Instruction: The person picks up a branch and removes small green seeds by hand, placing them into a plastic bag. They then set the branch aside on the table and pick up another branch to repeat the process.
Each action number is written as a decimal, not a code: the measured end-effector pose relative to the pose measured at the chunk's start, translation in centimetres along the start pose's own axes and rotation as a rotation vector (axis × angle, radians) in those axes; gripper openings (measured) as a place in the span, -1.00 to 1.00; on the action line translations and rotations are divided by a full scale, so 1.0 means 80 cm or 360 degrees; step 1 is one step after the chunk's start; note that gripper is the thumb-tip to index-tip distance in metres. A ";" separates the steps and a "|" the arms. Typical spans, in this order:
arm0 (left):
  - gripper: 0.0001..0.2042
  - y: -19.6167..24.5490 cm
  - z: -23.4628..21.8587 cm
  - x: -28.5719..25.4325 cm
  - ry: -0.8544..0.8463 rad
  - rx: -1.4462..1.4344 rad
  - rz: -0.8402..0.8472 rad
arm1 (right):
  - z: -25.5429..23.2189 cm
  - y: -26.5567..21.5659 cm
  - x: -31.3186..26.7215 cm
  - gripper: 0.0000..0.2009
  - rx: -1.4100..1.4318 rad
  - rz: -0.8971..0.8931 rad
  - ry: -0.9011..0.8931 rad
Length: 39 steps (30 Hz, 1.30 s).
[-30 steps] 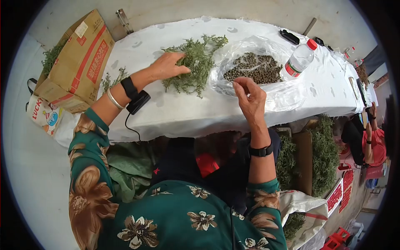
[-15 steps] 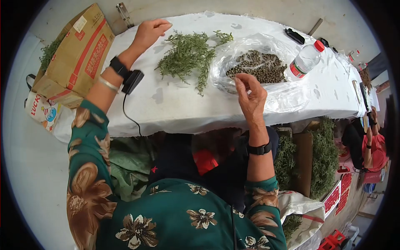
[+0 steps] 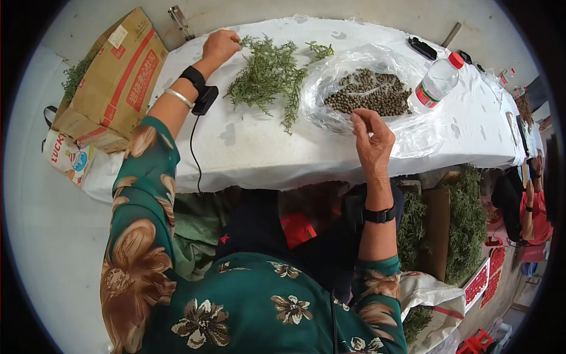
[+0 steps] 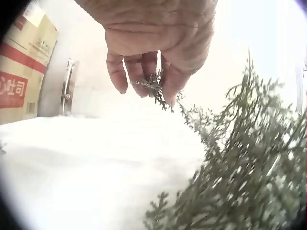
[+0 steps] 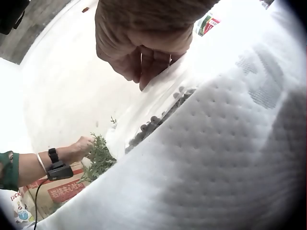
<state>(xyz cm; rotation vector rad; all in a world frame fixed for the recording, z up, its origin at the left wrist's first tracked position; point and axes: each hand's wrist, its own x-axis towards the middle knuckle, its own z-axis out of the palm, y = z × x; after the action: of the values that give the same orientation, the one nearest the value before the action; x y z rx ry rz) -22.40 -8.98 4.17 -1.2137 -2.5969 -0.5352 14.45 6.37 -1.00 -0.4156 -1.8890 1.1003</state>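
In the left wrist view, my left hand (image 4: 158,48) pinches a small green leafy sprig (image 4: 156,86) between thumb and fingertips. Its place in the head view is just beyond the far left of a loose heap of green sprigs (image 3: 265,74) on the white-covered table. My right hand (image 3: 374,141) is at the front rim of a clear plastic bag (image 3: 321,109), fingers loosely curled, with nothing visible in them. Many small round brown berries (image 3: 368,94) fill the bag. From the right wrist, the fingertips show right at the bag's edge.
A cardboard box (image 3: 118,82) of greenery stands at the left. Behind the bag's right side is a plastic bottle (image 3: 439,82) with a red cap. A black object (image 3: 423,48) lies farther back. Boxed greenery (image 3: 466,224) is at lower right, and another person (image 3: 533,212) sits beyond.
My left hand has left the sprig heap, gone up and left, then come back slightly right to its far edge, where it pinches a sprig. My right hand has shifted slightly right at the bag.
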 end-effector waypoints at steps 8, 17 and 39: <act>-0.74 0.061 -0.092 -0.036 0.0337 -0.0904 -0.0022 | 0.023 -0.017 0.004 -0.92 0.0073 -0.0077 -0.0069; -0.81 0.089 -0.138 -0.039 0.0583 -0.0951 0.0183 | 0.036 -0.010 0.000 -0.92 0.0090 -0.0055 -0.0074; -0.69 0.205 -0.049 -0.183 0.0377 -0.0387 0.1215 | 0.094 -0.027 0.047 -0.89 0.1331 0.0997 -0.0831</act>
<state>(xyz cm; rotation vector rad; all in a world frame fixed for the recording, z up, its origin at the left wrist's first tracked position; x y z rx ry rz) -0.25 -11.03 6.37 -1.9282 -1.7145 -0.7646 6.49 3.64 1.14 -0.2371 -1.5211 2.4674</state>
